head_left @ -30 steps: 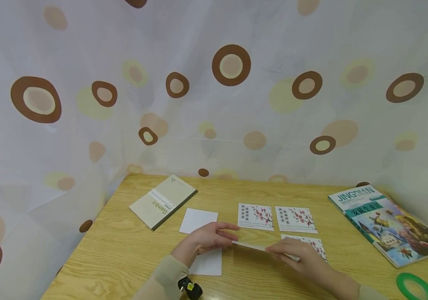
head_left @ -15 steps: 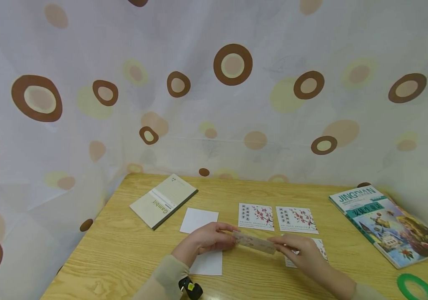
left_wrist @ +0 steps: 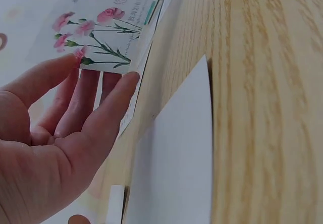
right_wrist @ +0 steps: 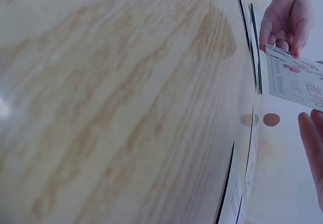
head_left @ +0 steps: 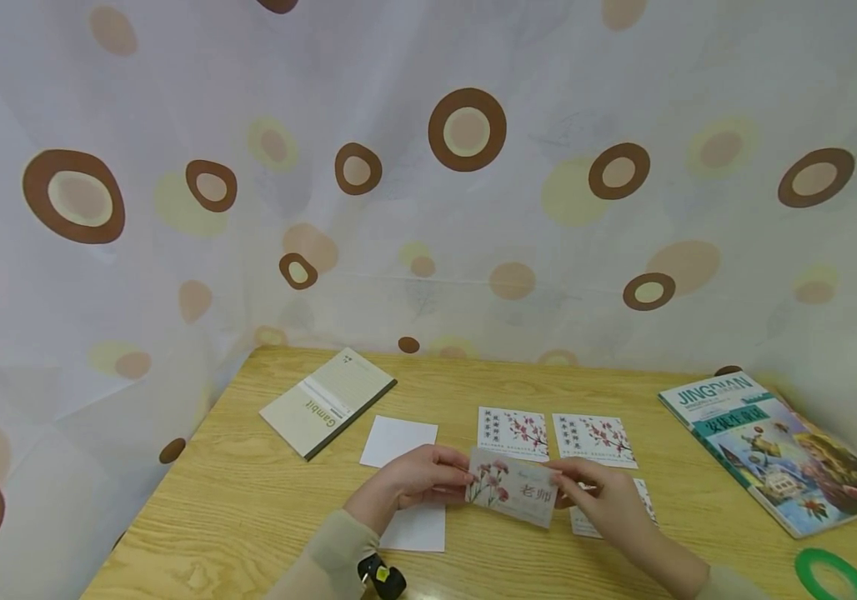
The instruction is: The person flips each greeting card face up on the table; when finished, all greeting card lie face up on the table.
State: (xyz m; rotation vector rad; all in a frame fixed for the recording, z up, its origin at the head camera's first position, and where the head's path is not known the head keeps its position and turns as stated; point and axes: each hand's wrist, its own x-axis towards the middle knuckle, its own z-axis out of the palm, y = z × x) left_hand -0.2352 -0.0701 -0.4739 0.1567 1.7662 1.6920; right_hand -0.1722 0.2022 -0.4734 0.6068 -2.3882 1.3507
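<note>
"Carnation card (head_left: 509,493): location and grip?"

"Between the left hand (head_left: 421,477) and the right hand (head_left: 603,493), tilted, printed face toward the head camera, apparently raised off the counter (head_left: 503,567). Left: thumb and fingers gripping the near edge. Right: pinching the opposite edge near its upper corner, thumb in front."

"Surroundings?"

"Three blossom cards (head_left: 595,439): two beyond the hands, one partly hidden behind the right. Two white sheets (head_left: 398,440): one beyond the left hand, one partly covered by it."

"Assessment of the step?"

"Judged to be two-handed handling of the card to present its face. Light, even pressure is advised; thin stock would probably bow if squeezed inward. Contact should stay at the margins: in the left wrist view, the left thumb tip meets a printed bloom (left_wrist: 79,52)."

"Risk noted?"

"Clearance. A sagging left hand could drag the sheet beneath it. Recommend both hands rise together, at matched height, before any further turn, so neither corner twists."
</note>
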